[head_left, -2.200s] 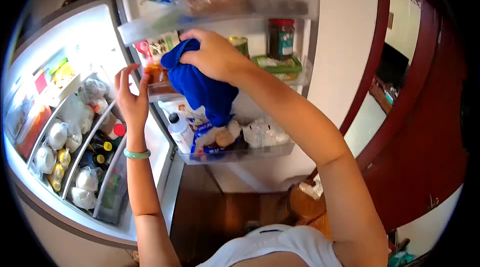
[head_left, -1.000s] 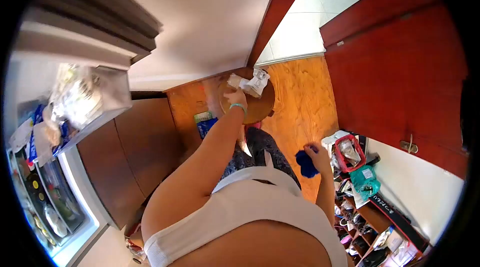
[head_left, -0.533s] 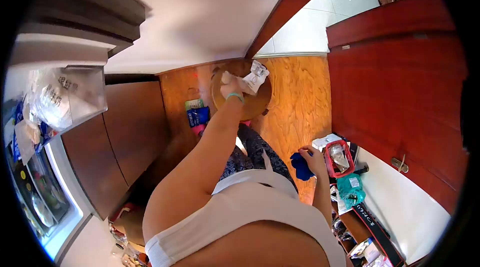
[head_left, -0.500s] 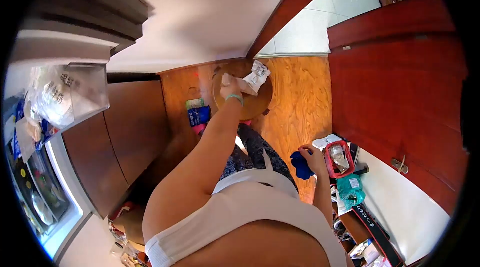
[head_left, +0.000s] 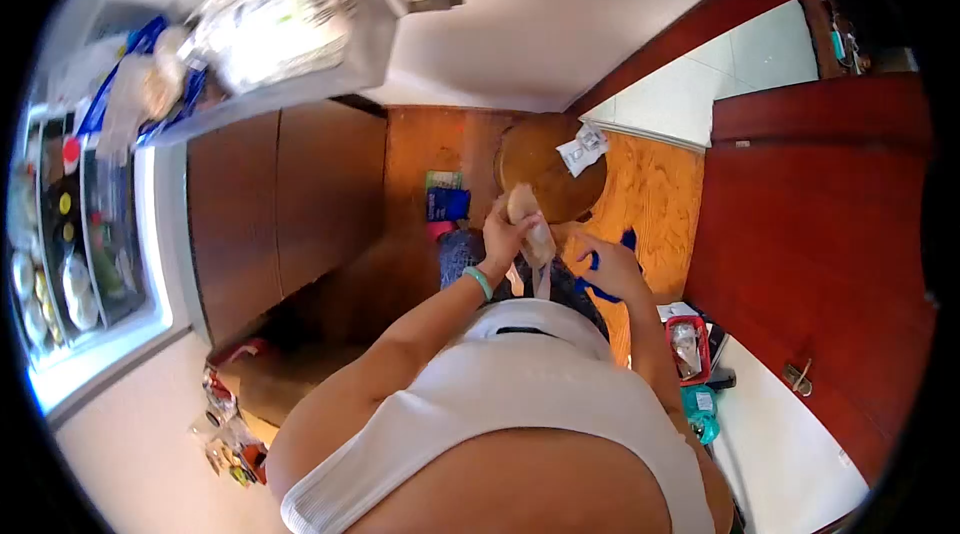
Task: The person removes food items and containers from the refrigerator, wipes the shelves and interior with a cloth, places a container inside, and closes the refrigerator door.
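Note:
My left hand (head_left: 503,236), with a light green bracelet at the wrist, is closed around a pale, partly see-through packet (head_left: 538,242) in front of my waist. What the packet contains is too blurred to tell. Just to its right, my right hand (head_left: 613,272) has its fingers curled on a dark blue, soft-looking thing (head_left: 598,291), perhaps cloth or plastic; it hangs out on either side of the hand. Beyond both hands stands a round wooden stool (head_left: 535,169), and a white printed packet (head_left: 582,150) lies on its right side.
To the left are an open fridge (head_left: 165,264) with filled shelves and a translucent drawer (head_left: 375,44) jutting out. Blue and green packages (head_left: 447,202) lie on the wooden floor. At right, a red door (head_left: 800,214) stands near a red basket (head_left: 688,349) and a teal bag (head_left: 702,414).
My left hand has drawn back from the stool toward my body with the pale packet. My right hand has come up beside it, still with the blue thing. The view has turned leftward.

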Action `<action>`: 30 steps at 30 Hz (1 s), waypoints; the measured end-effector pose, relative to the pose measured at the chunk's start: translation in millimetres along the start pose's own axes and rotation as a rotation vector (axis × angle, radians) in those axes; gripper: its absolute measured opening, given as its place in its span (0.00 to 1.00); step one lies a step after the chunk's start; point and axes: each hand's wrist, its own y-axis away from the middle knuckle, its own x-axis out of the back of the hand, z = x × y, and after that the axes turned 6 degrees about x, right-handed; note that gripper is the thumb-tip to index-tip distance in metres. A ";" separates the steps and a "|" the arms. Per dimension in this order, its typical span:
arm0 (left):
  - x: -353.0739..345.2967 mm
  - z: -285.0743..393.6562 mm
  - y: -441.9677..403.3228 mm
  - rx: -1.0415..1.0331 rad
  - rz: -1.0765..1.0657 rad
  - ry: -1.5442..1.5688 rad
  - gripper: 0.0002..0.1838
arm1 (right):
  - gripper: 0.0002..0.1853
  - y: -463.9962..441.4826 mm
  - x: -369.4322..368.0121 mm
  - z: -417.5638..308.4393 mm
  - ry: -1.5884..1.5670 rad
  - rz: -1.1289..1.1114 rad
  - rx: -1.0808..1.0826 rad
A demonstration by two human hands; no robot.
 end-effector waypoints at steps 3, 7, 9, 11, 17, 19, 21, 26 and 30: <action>26.1 47.5 28.6 -0.221 -0.144 -0.330 0.33 | 0.32 -43.3 16.0 -70.6 -0.043 -0.223 -0.072; 70.1 87.1 41.4 -0.406 -0.343 -0.295 0.28 | 0.41 -78.4 -0.4 -129.2 0.073 -0.331 -0.026; 93.9 89.0 35.9 -0.457 -0.292 -0.195 0.26 | 0.39 -91.4 -15.9 -140.6 -0.135 -0.199 0.035; 116.5 78.7 24.2 -0.559 -0.393 -0.283 0.24 | 0.33 -101.9 -36.2 -131.3 -0.096 -0.181 0.158; 146.1 25.1 15.1 -0.186 -0.215 -0.114 0.24 | 0.12 -127.2 -73.9 -102.0 -0.243 -0.408 -0.122; 164.7 -51.4 -26.7 -0.036 -0.411 0.338 0.18 | 0.12 -131.0 -98.5 -77.6 -0.263 -0.395 -0.041; 183.8 -154.3 -71.0 0.004 -0.091 0.645 0.14 | 0.11 -132.6 -116.6 -59.9 -0.287 -0.375 0.023; 248.8 -357.6 -154.8 0.539 0.699 -0.309 0.29 | 0.10 -121.9 -150.3 -61.4 -0.012 -0.450 0.161; 284.6 -428.0 -213.4 0.488 0.715 -0.565 0.36 | 0.15 -122.2 -184.1 -32.1 -0.210 -0.551 0.105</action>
